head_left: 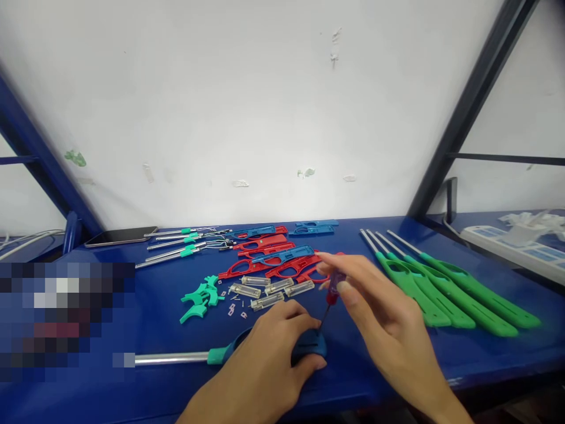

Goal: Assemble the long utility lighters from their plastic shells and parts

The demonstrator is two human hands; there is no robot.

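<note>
White wall point(247, 106) behind, its smooth paint scuffed with flaky patches, and below it a glossy deep-blue surface point(145, 324) packed with parts. Front and center lies a long-necked lighter point(311, 344): blue plastic handle, teal collar, slim bright metal tube pointing left. The left hand point(271, 356) is curled down over that handle, thumb and fingers closed around its rounded end. Over on the right side, the right hand point(391, 327) pinches a screwdriver point(334, 288) upright at a slight tilt, fingertips closed on the translucent purple-and-red grip, other fingers loosely extended; its thin shaft reaches down to the handle's end, though whether the tip is seated cannot be told. Just beyond, clear boxy cartridges point(267, 301) catch the light beside angular mint-green triggers point(194, 312). Farther back come hollow red shells point(241, 269), ribbed blue shells point(291, 254) and slender metal rods point(165, 257) trailing wires. Off right, four smooth green lighters point(485, 306) fan out, slotted handles toward the near edge.
</note>
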